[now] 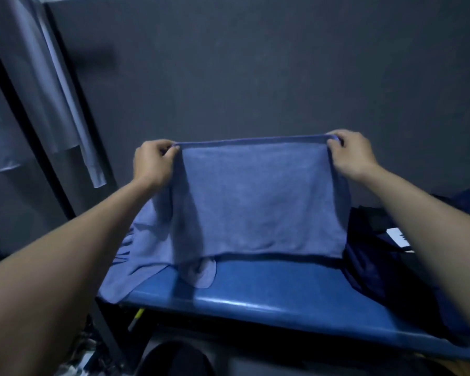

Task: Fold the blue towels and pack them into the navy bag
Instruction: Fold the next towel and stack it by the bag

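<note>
- Left hand (154, 164): I have it pinched shut on the upper left corner of the blue towel (255, 199), thumb and fingertips closed over the hem.
- Right hand (352, 153): I have it pinched shut on the upper right corner of the same towel, so the top hem runs taut and nearly level between my two hands.
- Blue towel, held: it hangs as a flat sheet in front of the dark wall, lifted above the blue bench (269, 291); its lower edge hangs just over the seat, and I cannot tell whether it touches. It looks spread out at this stage; whether it is already doubled over I cannot tell.
- Other blue towels (136, 256): a loose, rumpled heap lies on the left end of the bench, partly draped over its front edge and partly hidden behind the held sheet. I see no fold in it.
- Navy bag (385, 264): it sits slumped on the right end of the bench, beside the held towel. Its opening is too dark to read, so I cannot say whether anything is packed inside.
- Progress, as I judge it: early. One towel is being folded, the heap remains to be folded, and the packing appears not yet done.
</note>
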